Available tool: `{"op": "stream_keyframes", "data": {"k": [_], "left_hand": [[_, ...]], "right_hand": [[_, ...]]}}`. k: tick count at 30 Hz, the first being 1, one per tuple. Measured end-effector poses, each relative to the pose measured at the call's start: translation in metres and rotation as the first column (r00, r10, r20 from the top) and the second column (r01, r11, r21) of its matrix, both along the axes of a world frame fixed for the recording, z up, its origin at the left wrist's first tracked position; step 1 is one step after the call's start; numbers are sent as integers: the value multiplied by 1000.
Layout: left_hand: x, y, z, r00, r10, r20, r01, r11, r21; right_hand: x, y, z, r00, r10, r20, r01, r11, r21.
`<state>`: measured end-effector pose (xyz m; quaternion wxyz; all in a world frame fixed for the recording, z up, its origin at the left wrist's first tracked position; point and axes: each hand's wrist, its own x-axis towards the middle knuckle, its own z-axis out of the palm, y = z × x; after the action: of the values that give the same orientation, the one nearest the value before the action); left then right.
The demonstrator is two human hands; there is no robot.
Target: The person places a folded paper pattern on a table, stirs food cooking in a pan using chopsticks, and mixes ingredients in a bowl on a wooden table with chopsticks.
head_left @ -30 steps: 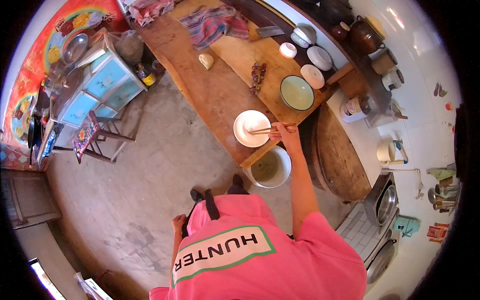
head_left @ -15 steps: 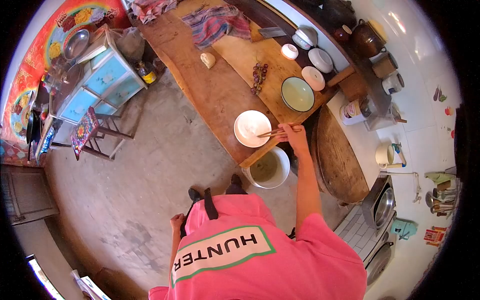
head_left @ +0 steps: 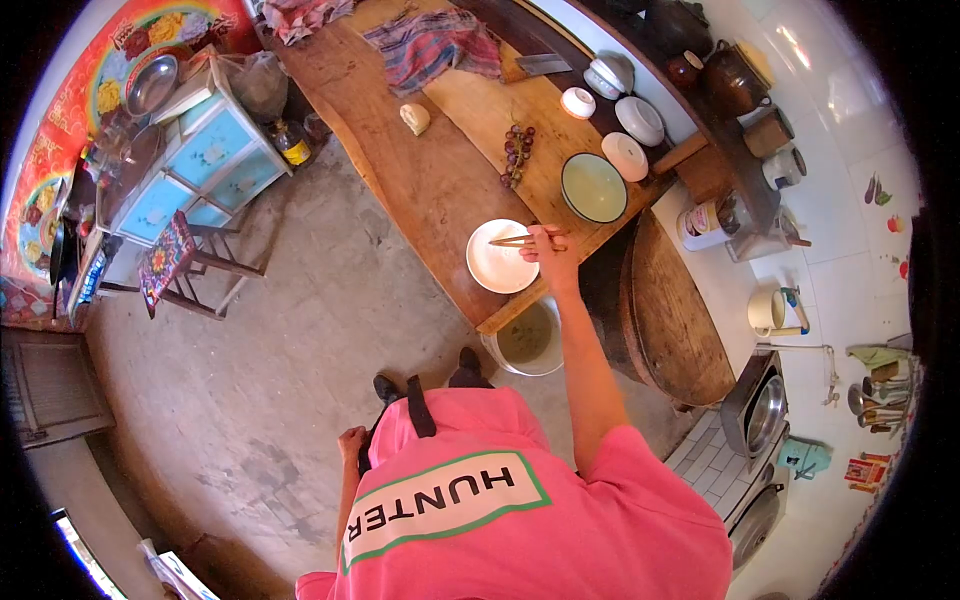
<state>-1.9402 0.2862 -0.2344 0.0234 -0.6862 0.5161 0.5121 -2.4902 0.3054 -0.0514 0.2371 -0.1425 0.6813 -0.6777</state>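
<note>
Chopsticks (head_left: 512, 241) are gripped in my right hand (head_left: 548, 250), their tips over a white bowl (head_left: 490, 272) at the table's near corner. The bowl's inside is pale, and I cannot make out what is in it. Just right of that hand sits an enamel basin (head_left: 594, 190) with a dark rim and pale liquid. Down by my side hangs my left hand (head_left: 352, 441), its fingers curled, with nothing visible in them. Below the table corner, a white bucket (head_left: 550, 355) on the floor holds murky liquid.
On the wooden table (head_left: 390, 160) lie grapes (head_left: 517, 155), a pale lump (head_left: 414, 119), a striped cloth (head_left: 435, 48) and a cleaver (head_left: 543, 65). Small bowls (head_left: 625, 156) line its right side. A big round wooden lid (head_left: 680, 320) leans beyond. A stool (head_left: 168, 258) stands left.
My right hand has moved left and slightly up with the chopsticks, so it is closer over the bowl. The chopsticks now lie more level. My left hand stays at my side.
</note>
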Motion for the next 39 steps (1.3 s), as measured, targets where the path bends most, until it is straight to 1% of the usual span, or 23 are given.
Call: {"op": "stream_keyframes", "data": {"k": [2,4,5,8,11,14,15,17,18,21,23,24,25,27,28,29,32,36,38,39], "left_hand": [[0,2,2,1000,4,5,-4,1000,-12],[7,3,-9,996,-45,-75,41,998,-57],[10,4,-14,991,-70,-113,61,995,-80],[1,1,1,998,41,-36,-42,999,-34],[11,3,-21,987,144,-71,-142,989,32],[13,2,-23,995,70,-69,-70,998,2],[10,1,-20,993,95,-73,-94,995,13],[3,0,-12,987,143,-78,-141,990,31],[0,-1,-8,989,125,-81,-124,992,22],[-8,-1,5,995,65,-74,-66,998,-8],[-13,-3,12,999,10,-51,-12,999,-31],[-7,-2,2,996,-41,-84,35,997,-68],[5,1,-18,989,-91,-115,79,991,-105],[9,2,-26,988,-124,-92,114,988,-107],[7,2,-22,993,-107,-40,104,992,-71],[4,2,-17,996,-91,12,91,995,-35],[5,7,-23,995,89,-44,-88,996,30],[-13,4,8,995,80,-60,-80,997,-3],[-20,2,18,991,103,-85,-103,995,-6],[-20,1,18,994,81,-76,-82,997,-2]], "right_hand": [[15,1,7,997,82,3,-82,996,24],[28,7,8,988,152,-2,-151,985,81],[33,13,5,976,204,-79,-195,975,110],[49,28,22,966,237,-103,-212,956,202],[39,51,20,960,227,-164,-189,957,222],[24,61,16,975,85,-204,-39,974,221],[20,59,18,988,35,-152,0,974,226],[15,55,5,989,-14,-150,34,990,136],[15,51,3,988,-38,-148,52,995,90],[22,35,-4,994,-34,-104,34,999,-1],[28,35,-2,999,5,-41,-6,1000,-3],[31,34,-1,1000,30,-9,-30,1000,-6],[31,36,7,998,54,32,-55,998,31],[24,48,13,996,89,7,-89,991,103],[19,54,14,994,109,-6,-107,985,138],[12,60,9,995,98,-28,-94,988,123],[-1,64,8,998,15,-58,-9,994,109],[8,52,-1,999,-20,-37,21,1000,13],[9,51,-9,1000,21,-19,-21,999,41],[10,51,-7,999,42,-15,-42,998,56]]}}
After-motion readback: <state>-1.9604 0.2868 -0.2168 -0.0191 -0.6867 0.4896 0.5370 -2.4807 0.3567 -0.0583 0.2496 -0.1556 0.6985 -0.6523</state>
